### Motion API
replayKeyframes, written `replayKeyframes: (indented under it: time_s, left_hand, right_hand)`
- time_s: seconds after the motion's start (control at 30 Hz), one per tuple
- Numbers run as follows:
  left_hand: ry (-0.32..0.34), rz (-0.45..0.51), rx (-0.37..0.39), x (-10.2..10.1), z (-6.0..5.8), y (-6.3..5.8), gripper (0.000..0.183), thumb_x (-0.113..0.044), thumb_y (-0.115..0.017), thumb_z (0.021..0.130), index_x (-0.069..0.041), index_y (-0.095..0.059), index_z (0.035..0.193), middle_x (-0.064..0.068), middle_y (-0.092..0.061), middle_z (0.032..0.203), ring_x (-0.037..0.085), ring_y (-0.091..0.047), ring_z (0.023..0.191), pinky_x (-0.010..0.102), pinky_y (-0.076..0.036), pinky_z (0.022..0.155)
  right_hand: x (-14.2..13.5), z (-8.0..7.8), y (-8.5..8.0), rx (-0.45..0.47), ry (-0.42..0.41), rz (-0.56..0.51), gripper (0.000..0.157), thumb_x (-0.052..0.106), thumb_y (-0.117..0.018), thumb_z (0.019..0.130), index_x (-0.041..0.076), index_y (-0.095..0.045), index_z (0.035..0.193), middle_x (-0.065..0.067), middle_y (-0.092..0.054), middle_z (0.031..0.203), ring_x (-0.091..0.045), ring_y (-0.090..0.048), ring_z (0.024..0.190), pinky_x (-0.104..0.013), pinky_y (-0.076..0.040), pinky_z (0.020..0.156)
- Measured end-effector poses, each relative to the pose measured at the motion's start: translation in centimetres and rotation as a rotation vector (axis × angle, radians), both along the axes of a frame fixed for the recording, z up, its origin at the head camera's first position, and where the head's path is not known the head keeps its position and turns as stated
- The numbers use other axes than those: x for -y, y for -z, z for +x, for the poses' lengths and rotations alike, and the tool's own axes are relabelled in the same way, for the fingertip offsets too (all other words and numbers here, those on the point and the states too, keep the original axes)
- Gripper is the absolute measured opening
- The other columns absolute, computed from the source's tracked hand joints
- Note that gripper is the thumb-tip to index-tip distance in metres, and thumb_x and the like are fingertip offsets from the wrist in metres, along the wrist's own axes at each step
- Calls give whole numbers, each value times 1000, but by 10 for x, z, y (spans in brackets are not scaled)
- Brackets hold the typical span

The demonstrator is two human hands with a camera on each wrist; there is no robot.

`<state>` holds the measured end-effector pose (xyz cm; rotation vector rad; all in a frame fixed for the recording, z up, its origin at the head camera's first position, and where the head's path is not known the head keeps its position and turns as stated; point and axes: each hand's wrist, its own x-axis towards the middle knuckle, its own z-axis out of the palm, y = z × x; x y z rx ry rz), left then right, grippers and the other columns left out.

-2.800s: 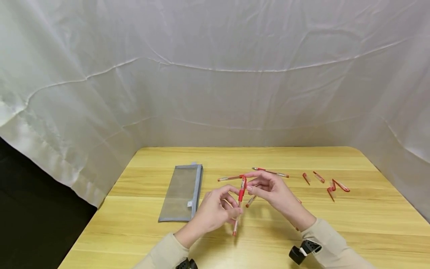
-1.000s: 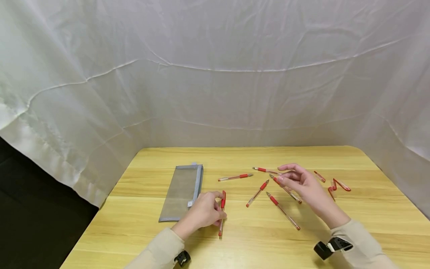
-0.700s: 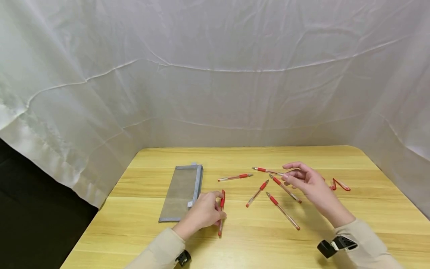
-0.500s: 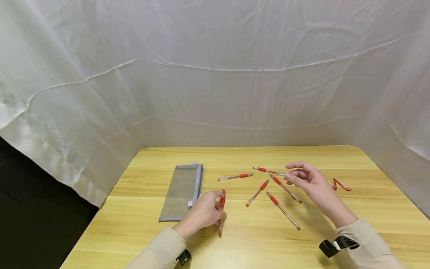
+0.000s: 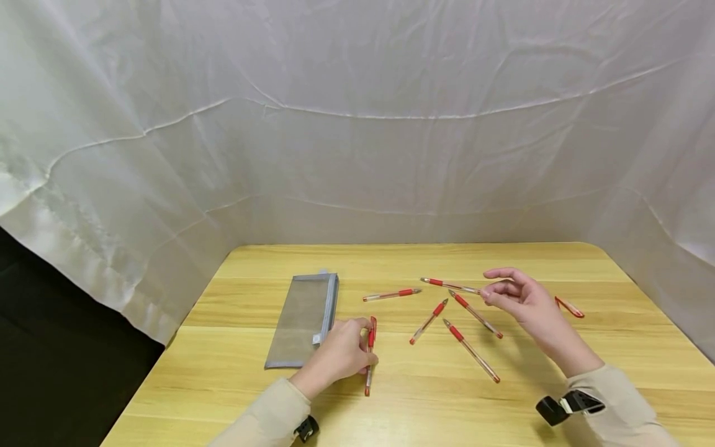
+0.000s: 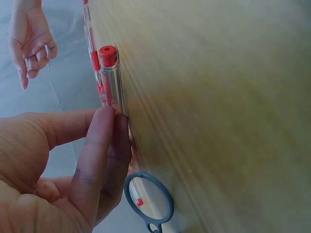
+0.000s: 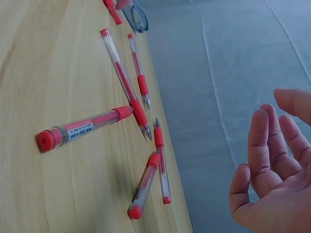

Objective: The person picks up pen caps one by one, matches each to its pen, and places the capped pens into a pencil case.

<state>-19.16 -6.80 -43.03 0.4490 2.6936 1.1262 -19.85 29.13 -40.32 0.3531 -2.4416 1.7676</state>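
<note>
One pale curtain (image 5: 357, 161) hangs behind the wood-grain table (image 5: 223, 397), where I work with both arms. My left sleeve (image 5: 268, 410) slants up from the bottom edge; my right sleeve (image 5: 620, 403) comes in from the lower right, a black device (image 5: 552, 410) strapped at the wrist. On the left lies a grey mesh zip pouch (image 5: 293, 323), and my left hand (image 5: 337, 352) is low over the tabletop by its lower right corner. My right hand (image 5: 527, 304) hangs above the wood, well apart from the left, fingertips pointing leftward.

I have a capped red gel pen (image 5: 371, 337) in my left hand, just right of the pouch, cap end pointing away from me. Five uncapped red gel pens (image 5: 472, 351) lie scattered on the table between my hands. One red pen cap (image 5: 571, 307) shows just beyond my right hand.

My left fingers (image 6: 92, 155) are nearly closed, pinching the barrel; my right fingers (image 7: 259, 145) are spread partway, softly bent, and empty. A white sticker (image 7: 80, 130) wraps one uncapped barrel, its print too small to read; the red lettering (image 6: 108, 85) on the pen I hold is illegible too.
</note>
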Motion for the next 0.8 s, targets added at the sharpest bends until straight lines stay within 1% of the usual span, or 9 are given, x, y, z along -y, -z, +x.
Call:
replayKeyframes:
  time_s: [0.23,0.4,0.5,0.67,0.8]
  left_hand:
    - [-1,-4,-3,-3,0,-1,64,4,-87,83,8,-60,140,-1,-68,69,12,-67,50,24,-54,50]
    - [11,6,-4,-2,1,-1,57,4,-88,82,5,-62,133,-1,-67,69,12,-67,51,23,-53,49]
    - [14,13,3,-2,1,0,52,5,-87,83,2,-62,128,0,-66,69,13,-66,51,23,-54,49]
    - [11,5,17,-3,1,1,49,4,-87,84,-1,-61,126,0,-65,68,12,-66,50,23,-54,48]
    - [15,2,21,-2,1,0,48,2,-87,85,-2,-61,125,1,-65,69,13,-66,50,23,-53,48]
  right_hand:
    - [-1,-2,-1,-4,-4,-23,33,9,-72,103,22,-62,132,13,-75,101,-4,-73,90,-18,-58,81]
    - [-3,-1,-1,6,1,-21,32,10,-72,103,23,-62,131,14,-75,101,-3,-73,90,-18,-57,80]
    - [-4,-2,0,8,2,-25,31,10,-72,104,24,-62,130,13,-76,101,-3,-74,90,-17,-57,80]
    - [-6,-2,1,4,-1,-34,30,10,-70,104,23,-62,130,10,-77,103,-3,-74,91,-16,-57,83]
    - [-7,-2,2,10,0,-34,29,10,-70,105,23,-62,129,12,-77,102,-2,-74,91,-15,-57,83]
